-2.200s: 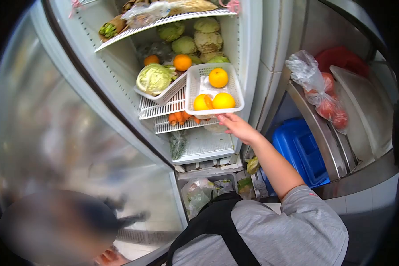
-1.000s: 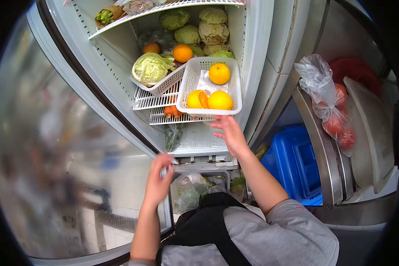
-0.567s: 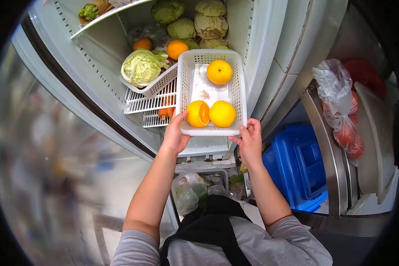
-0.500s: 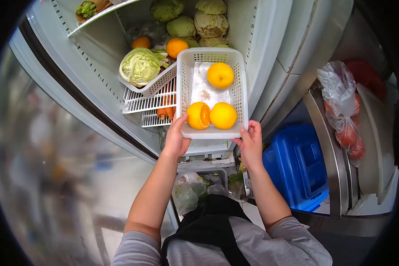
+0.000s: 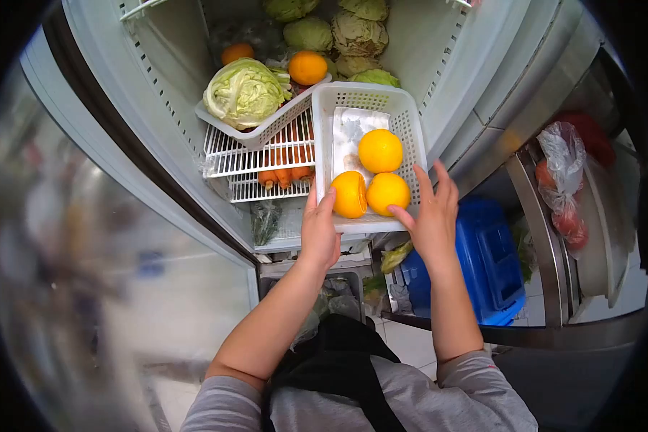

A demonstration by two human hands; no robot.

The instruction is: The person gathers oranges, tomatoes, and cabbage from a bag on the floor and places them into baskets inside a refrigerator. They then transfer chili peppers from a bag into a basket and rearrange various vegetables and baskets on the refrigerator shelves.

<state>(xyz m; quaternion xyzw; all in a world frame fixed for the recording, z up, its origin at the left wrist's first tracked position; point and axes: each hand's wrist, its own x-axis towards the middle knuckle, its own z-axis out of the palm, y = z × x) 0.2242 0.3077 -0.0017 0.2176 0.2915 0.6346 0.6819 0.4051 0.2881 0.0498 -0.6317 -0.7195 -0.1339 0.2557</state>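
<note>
White basket [image 5: 324,137], three oranges [image 5: 380,151] inside, left hand [image 5: 320,232] gripping basket, right hand [image 5: 433,219] splayed

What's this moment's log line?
left hand: holding white rectangular plastic basket; right hand: spread at its corner; inside: two round oranges, one cut orange

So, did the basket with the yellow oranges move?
Yes, outward: the basket now sticks out further past the front edge of the white wire shelf than it did in the earlier pictures.
</note>
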